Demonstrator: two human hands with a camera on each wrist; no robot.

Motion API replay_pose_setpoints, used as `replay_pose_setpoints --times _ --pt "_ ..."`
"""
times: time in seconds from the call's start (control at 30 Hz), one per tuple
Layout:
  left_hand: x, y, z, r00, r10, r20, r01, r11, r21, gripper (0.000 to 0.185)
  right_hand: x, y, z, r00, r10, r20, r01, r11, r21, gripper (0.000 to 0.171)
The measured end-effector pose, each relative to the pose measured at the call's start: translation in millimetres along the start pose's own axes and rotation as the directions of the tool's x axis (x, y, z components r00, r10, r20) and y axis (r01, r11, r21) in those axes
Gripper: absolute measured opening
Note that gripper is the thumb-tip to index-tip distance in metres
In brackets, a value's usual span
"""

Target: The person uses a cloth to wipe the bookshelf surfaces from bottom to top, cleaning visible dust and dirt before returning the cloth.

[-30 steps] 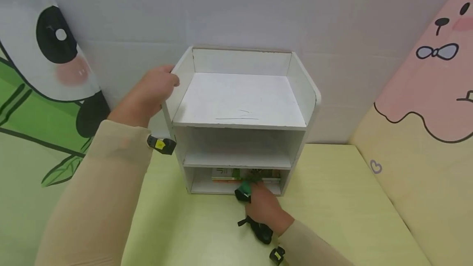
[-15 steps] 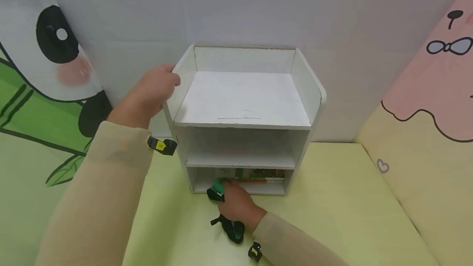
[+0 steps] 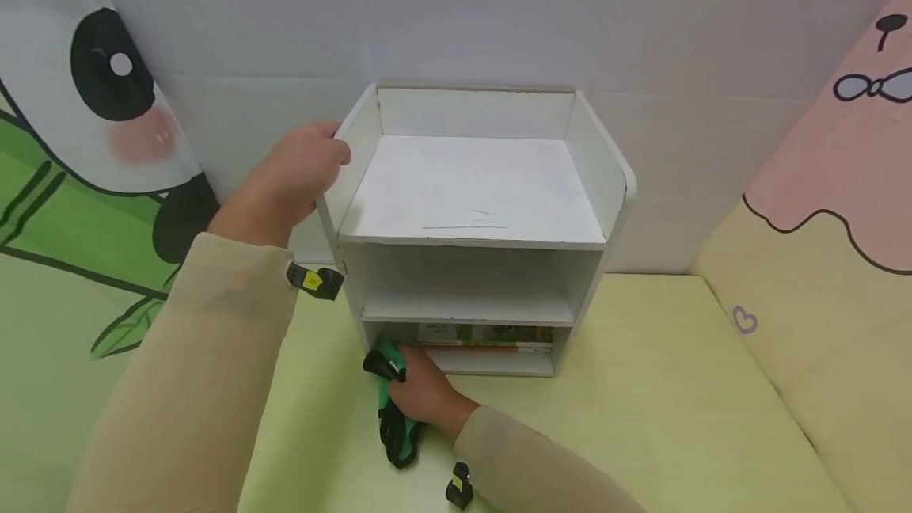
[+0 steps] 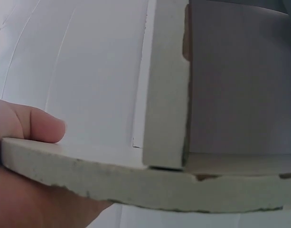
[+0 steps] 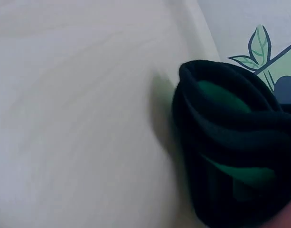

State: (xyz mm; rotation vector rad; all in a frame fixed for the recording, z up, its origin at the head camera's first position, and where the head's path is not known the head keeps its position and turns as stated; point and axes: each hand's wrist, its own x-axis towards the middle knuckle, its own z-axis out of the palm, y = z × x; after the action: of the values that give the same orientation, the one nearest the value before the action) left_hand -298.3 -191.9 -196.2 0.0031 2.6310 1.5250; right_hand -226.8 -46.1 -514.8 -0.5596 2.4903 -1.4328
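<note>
A small white shelf unit (image 3: 470,188) stands against the wall. My left hand (image 3: 302,169) grips the top of its left side panel; in the left wrist view the thumb (image 4: 48,126) lies over that panel (image 4: 112,178), with the other fingers beneath. In my right hand (image 3: 423,390) is a soft green-and-black cloth article (image 3: 402,430), bunched up, with thick black edging. It hangs low in front of the left end of the bottom compartment. Close up in the right wrist view, the article's black folds (image 5: 235,123) fill the right side; my fingers are mostly hidden there.
Books (image 3: 492,335) lie stacked in the bottom compartment, toward the right. The unit stands on a pale yellow-green surface (image 3: 663,386). A white wall rises behind, with cartoon pictures to the left and right.
My right hand has moved left along the bottom compartment, carrying the green-and-black cloth, and more of the books shows. My left hand keeps its grip on the side panel.
</note>
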Motion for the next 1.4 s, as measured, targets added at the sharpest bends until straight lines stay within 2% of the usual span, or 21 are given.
replay_pose_setpoints --times 0.13,0.23,0.33,0.47,0.67,0.8,0.87,1.03,1.1,1.17,1.4 --pt "0.7 2.9 1.6 1.0 0.004 0.0 -0.004 1.0 0.005 0.061 4.6 1.9 4.4 1.0 0.014 -0.008 -0.013 0.991 0.132 0.035" --pt "-0.1 4.7 3.3 1.0 0.008 0.004 -0.008 1.0 0.014 0.06 5.7 4.3 7.8 0.997 0.078 -0.016 -0.072 0.97 0.234 0.048" --pt "-1.2 5.5 5.1 1.0 0.008 0.014 -0.008 1.0 0.01 0.06 4.1 7.3 10.5 0.987 0.161 -0.016 -0.146 0.928 0.344 0.063" --pt "-2.7 5.6 6.4 1.0 0.007 0.013 -0.007 1.0 0.015 0.061 1.1 7.7 11.6 0.978 0.207 0.002 -0.184 0.865 0.467 0.063" --pt "-3.9 4.3 5.4 1.0 0.001 0.002 -0.001 1.0 0.026 0.06 -4.1 1.0 10.3 0.974 0.221 0.04 -0.201 0.779 0.594 0.061" --pt "-5.3 5.0 1.9 1.0 0.004 -0.007 -0.003 1.0 0.026 0.061 -3.8 -6.9 7.7 0.979 0.201 0.037 -0.177 0.743 0.646 0.056" --pt "-6.5 6.5 0.2 1.0 0.007 -0.016 -0.006 1.0 0.029 0.061 -2.2 -10.6 6.9 0.981 0.191 0.033 -0.162 0.713 0.682 0.054" --pt "-8.2 10.8 -0.5 1.0 0.006 -0.025 -0.006 1.0 0.015 0.061 -0.6 -15.7 4.0 0.975 0.215 0.059 -0.181 0.608 0.773 0.055" --pt "-8.3 11.4 0.1 1.0 0.005 -0.029 -0.004 1.0 0.016 0.061 -1.3 -16.9 1.5 0.972 0.22 0.078 -0.191 0.557 0.808 0.057" --pt "-8.4 11.2 0.6 1.0 -0.002 -0.027 0.002 1.0 0.02 0.061 -2.6 -18.3 -1.2 0.973 0.213 0.086 -0.183 0.496 0.849 0.064" --pt "-7.5 8.2 1.9 1.0 0.0 -0.022 0.001 1.0 0.019 0.06 -3.1 -19.2 -7.2 0.983 0.163 0.09 -0.139 0.32 0.937 0.085"
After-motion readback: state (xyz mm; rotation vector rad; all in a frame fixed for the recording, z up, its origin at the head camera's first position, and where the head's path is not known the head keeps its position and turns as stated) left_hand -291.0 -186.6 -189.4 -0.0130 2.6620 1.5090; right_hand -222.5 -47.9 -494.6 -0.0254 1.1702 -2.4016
